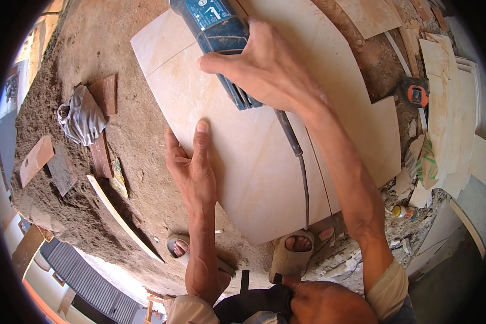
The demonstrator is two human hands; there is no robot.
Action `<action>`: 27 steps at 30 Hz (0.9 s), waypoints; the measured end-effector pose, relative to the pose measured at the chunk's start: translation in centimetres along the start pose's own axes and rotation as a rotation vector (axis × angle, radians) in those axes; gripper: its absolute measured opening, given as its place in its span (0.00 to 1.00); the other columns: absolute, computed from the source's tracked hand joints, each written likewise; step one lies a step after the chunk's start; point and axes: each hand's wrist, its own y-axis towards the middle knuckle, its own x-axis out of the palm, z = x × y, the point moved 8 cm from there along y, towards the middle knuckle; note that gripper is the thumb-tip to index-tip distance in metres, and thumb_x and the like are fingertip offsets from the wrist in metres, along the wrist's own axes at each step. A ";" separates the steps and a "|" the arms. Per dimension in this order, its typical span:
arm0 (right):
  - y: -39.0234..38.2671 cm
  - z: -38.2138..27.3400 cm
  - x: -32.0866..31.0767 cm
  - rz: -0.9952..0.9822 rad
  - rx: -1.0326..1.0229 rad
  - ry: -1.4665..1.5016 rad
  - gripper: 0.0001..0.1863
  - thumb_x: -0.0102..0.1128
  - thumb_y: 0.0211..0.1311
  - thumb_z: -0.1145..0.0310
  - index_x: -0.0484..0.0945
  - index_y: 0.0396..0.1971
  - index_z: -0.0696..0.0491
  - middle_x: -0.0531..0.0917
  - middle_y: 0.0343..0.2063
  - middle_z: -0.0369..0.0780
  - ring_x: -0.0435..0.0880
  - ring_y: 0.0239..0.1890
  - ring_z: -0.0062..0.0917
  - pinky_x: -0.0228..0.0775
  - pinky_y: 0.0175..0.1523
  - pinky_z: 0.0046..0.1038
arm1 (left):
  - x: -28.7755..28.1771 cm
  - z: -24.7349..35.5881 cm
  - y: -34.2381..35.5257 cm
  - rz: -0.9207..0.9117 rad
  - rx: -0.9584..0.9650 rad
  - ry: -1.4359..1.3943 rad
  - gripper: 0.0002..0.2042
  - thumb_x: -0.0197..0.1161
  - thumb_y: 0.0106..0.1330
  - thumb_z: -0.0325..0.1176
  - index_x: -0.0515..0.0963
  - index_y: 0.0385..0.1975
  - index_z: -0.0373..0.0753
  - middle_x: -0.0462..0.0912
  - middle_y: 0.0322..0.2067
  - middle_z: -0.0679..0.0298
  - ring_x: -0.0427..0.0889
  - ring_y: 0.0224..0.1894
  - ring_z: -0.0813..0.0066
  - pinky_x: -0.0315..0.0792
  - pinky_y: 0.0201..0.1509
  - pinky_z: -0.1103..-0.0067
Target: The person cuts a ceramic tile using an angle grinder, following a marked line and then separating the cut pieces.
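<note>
One right hand [272, 70], upper centre of the head view, is wrapping its grip around a blue, ridged power tool [221, 32]. Smooth, veined cream tile [248, 173] is spanning the centre. Left of centre, the left hand [191, 170] is laying its thumb on it; whether that grip is clasping, I cannot tell.

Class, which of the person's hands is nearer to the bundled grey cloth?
Left. The left hand is at the left edge of the tile, right of the grey cloth; the right hand is farther right, gripping the blue power tool.
</note>
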 end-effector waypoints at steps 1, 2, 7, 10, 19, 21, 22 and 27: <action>0.1 0.0 0.1 0.004 -0.015 0.013 0.24 0.76 0.53 0.53 0.75 0.15 0.56 0.80 0.15 0.46 0.82 0.18 0.34 0.78 0.28 0.41 | -0.1 0.0 0.0 -0.001 -0.003 0.004 0.25 0.73 0.81 0.42 0.77 0.65 0.28 0.89 0.53 0.51 0.88 0.53 0.72 0.81 0.60 0.76; 0.2 0.2 0.1 0.007 -0.031 0.025 0.24 0.76 0.53 0.53 0.75 0.15 0.56 0.80 0.15 0.45 0.82 0.17 0.34 0.78 0.27 0.41 | -0.1 -0.1 0.0 -0.002 -0.006 0.008 0.25 0.73 0.81 0.42 0.77 0.65 0.28 0.89 0.53 0.50 0.88 0.53 0.71 0.81 0.61 0.76; 0.0 -0.1 0.1 -0.008 -0.021 0.021 0.25 0.75 0.53 0.51 0.76 0.14 0.56 0.81 0.15 0.45 0.83 0.18 0.33 0.78 0.28 0.40 | -0.3 -0.3 0.0 -0.002 -0.026 -0.001 0.29 0.74 0.81 0.42 0.75 0.70 0.28 0.90 0.55 0.52 0.87 0.54 0.73 0.80 0.62 0.74; 0.1 0.0 0.2 -0.011 -0.011 0.018 0.25 0.75 0.53 0.51 0.76 0.14 0.56 0.81 0.15 0.45 0.83 0.18 0.33 0.78 0.28 0.40 | -0.2 -0.2 -0.1 0.004 -0.030 0.002 0.29 0.74 0.81 0.43 0.75 0.70 0.28 0.90 0.55 0.52 0.87 0.54 0.73 0.80 0.62 0.74; -0.1 -0.3 0.0 -0.014 0.011 0.007 0.26 0.75 0.53 0.51 0.78 0.15 0.58 0.82 0.15 0.47 0.84 0.19 0.35 0.79 0.30 0.41 | -0.2 -0.2 0.0 0.001 -0.018 0.001 0.29 0.74 0.81 0.43 0.75 0.70 0.28 0.90 0.54 0.52 0.87 0.53 0.74 0.80 0.60 0.75; 0.1 -0.1 0.1 -0.013 0.018 0.013 0.25 0.74 0.54 0.51 0.78 0.15 0.59 0.82 0.15 0.46 0.84 0.19 0.35 0.79 0.31 0.41 | -0.2 -0.2 0.0 0.007 -0.021 0.004 0.28 0.73 0.81 0.43 0.75 0.70 0.29 0.90 0.54 0.52 0.87 0.52 0.75 0.80 0.60 0.75; 0.1 0.0 0.1 -0.017 0.030 0.017 0.25 0.74 0.54 0.51 0.79 0.15 0.59 0.82 0.15 0.46 0.84 0.19 0.34 0.78 0.30 0.41 | -0.2 -0.1 0.0 0.008 -0.030 0.008 0.28 0.73 0.81 0.43 0.75 0.70 0.29 0.90 0.54 0.53 0.87 0.52 0.75 0.80 0.59 0.75; 0.5 -0.2 0.1 -0.034 0.089 0.041 0.24 0.74 0.53 0.51 0.80 0.15 0.58 0.83 0.16 0.45 0.84 0.19 0.32 0.78 0.30 0.39 | 0.0 0.0 0.0 0.002 -0.023 0.008 0.27 0.73 0.82 0.43 0.75 0.69 0.29 0.90 0.52 0.54 0.87 0.50 0.77 0.80 0.57 0.76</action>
